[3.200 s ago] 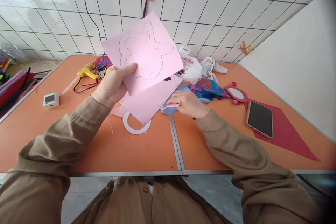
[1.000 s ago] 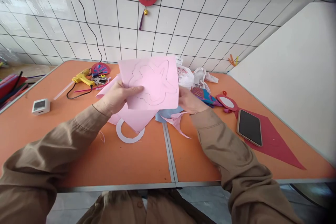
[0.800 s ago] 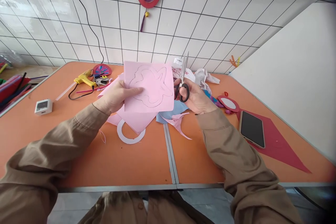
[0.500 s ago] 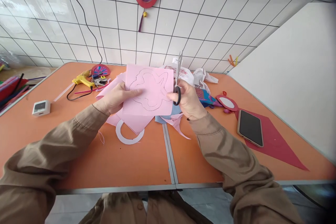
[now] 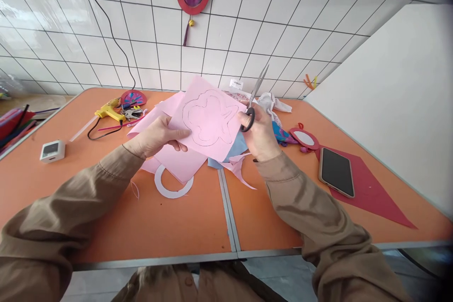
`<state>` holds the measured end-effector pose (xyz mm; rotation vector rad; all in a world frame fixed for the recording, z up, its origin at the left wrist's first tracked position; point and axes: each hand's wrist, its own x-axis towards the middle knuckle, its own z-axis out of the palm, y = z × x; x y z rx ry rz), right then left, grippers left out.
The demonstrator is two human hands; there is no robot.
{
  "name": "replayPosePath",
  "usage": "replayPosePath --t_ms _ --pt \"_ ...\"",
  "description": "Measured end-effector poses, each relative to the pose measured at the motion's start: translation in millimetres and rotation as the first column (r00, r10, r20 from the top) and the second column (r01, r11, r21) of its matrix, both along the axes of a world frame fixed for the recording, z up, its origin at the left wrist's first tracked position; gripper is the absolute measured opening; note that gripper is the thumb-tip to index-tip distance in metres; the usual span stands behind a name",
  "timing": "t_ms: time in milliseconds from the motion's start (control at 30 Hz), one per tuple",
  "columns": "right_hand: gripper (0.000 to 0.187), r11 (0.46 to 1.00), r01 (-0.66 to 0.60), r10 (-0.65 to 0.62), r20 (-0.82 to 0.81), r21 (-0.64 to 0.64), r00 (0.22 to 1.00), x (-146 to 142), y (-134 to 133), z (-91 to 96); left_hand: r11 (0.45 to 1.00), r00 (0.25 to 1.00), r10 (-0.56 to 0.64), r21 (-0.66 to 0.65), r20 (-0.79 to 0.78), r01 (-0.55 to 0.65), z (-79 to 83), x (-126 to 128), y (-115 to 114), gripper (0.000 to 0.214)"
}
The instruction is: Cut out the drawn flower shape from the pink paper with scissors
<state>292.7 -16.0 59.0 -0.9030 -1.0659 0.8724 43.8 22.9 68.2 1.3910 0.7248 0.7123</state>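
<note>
Left hand (image 5: 155, 136) pinches pink paper sheet with pencilled outline (image 5: 208, 120); right hand (image 5: 257, 134) grips black-handled steel scissors (image 5: 253, 104), fingers partly hidden.

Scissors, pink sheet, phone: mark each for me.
scissors (image 5: 258, 87), head view, on the blades.
pink sheet (image 5: 208, 122), head view, middle of the drawn outline.
phone (image 5: 336, 172), head view, on the dark screen.

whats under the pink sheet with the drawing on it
Below the drawn pink sheet, held up by the left hand, lie a plain pink sheet, a white paper ring and blue paper, each partly showing. Their covered parts and the table behind cannot be seen.
</note>
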Motion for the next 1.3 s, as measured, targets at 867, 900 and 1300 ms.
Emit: replayPosePath --t_ms 867,900,1300 --pt "0.03 0.985 0.17 -0.17 -0.038 -0.011 0.985 -24 -3 -14.4 0.979 0.939 0.171 -0.16 0.299 -0.127 -45.3 24 -15 0.037" --pt "0.029 0.99 0.139 -0.139 -0.035 -0.016 0.99 -22 -3 -12.7 0.973 0.937 0.197 -0.171 0.287 -0.153 -43.4 22 -14 0.036" --pt "0.035 0.992 0.026 -0.018 0.067 -0.126 0.998 -7 -4 -4.5 0.987 0.964 0.127 -0.126 0.232 -0.1 -31.5 4 3 0.027"
